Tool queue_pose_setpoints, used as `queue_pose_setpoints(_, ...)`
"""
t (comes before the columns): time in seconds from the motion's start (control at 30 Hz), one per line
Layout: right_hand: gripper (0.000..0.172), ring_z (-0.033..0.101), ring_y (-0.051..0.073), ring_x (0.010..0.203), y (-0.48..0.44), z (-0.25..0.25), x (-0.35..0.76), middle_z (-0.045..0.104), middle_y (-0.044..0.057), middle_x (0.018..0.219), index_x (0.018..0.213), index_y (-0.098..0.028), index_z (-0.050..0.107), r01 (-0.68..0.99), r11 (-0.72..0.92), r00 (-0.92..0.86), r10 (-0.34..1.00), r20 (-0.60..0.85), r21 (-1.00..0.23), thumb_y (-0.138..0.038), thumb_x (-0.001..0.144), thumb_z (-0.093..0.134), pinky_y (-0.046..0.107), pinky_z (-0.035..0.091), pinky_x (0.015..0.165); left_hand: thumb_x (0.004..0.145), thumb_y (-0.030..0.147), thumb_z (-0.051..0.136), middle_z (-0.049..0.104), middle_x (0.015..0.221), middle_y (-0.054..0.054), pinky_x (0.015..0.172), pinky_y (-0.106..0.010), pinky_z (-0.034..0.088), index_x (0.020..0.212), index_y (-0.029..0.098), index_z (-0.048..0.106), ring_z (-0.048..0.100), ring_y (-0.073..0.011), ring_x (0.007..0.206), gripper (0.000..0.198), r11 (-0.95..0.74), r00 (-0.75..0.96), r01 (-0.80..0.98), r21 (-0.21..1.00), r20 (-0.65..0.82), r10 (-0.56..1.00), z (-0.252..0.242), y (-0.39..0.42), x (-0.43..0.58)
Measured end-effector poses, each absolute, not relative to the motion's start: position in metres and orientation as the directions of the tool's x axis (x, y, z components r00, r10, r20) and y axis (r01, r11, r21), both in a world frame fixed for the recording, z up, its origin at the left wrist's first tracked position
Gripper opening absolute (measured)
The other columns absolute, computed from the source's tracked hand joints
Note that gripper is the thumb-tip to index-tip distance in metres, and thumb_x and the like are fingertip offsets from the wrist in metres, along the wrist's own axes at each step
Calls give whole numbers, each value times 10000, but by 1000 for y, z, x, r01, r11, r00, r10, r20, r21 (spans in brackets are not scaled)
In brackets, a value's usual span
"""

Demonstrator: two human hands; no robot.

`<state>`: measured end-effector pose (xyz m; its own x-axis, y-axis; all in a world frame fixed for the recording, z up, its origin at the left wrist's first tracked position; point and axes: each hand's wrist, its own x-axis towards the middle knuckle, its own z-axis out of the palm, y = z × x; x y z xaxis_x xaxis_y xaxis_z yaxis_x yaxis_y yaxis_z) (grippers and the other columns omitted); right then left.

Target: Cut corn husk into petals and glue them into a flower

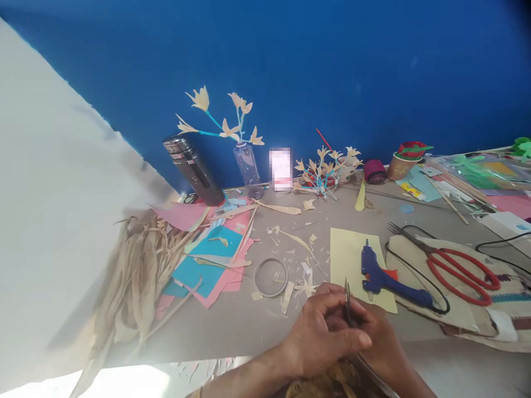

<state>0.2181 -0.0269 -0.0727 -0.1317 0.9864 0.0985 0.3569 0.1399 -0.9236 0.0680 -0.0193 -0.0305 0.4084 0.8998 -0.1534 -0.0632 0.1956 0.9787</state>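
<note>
Head camera: clock positions are read from the left hand (pixel 315 331), with the blue wall (pixel 290 66) at 12. The tabletop (pixel 232 326) spans the work area. Dried husks (pixel 143 271) are bundled at 9 to 10 o'clock. Cream fabric (pixel 456 319), at 2 to 3 o'clock, lies under red-handled scissors (pixel 483 301), blades directed toward 11. Blue and pink coloured sheets (pixel 211 260) overlap at 10 o'clock. A dark flask (pixel 199 174) stands at 10 to 11; its label is too small to read. Beside it, a clear bottle (pixel 249 171) holds pale flowers (pixel 201 99) on blue stems. A yellow sheet (pixel 342 254) at 1 o'clock lies partly beneath a blue glue gun (pixel 375 276). Left and right hand (pixel 379 334) are together; the left is clamped on a narrow strip (pixel 347 293), tip upward, near the tabletop's front edge. The right hand's grip is partly hidden and cannot be determined. The screen (pixel 281 168) at 11 to 12 is pixelated and unreadable. A grey ring (pixel 258 279) lies flat at 10 to 11.
</note>
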Motion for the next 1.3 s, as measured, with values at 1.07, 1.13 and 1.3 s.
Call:
queue_pose_setpoints(1.07,323,698,200,741,-23,-99,208,765,51,829,1005,-212,771,398,432,-365,884,293,-809,-172,814,514,250,516,679,745,289,716,742,1182,-133,1039,-440,478,869,200,816,638,-330,1191,183,228,158,-152,962,-204,966,-50,-38,48)
queue_pose_setpoints(1.13,304,664,191,729,-24,-95,210,742,43,813,1002,-192,759,411,367,-393,897,201,-834,-184,824,513,245,497,667,758,295,710,733,1205,-128,1048,-439,472,871,199,810,639,-325,1192,179,243,157,-159,957,-219,963,-47,-37,46)
queue_pose_setpoints(1.3,317,581,166,652,-25,-93,213,712,34,812,1066,-176,724,412,275,-422,902,86,-868,-224,838,509,233,454,599,747,236,673,725,1228,-115,1063,-428,460,879,199,806,638,-312,1195,191,260,153,-111,959,-242,958,-44,-34,46)
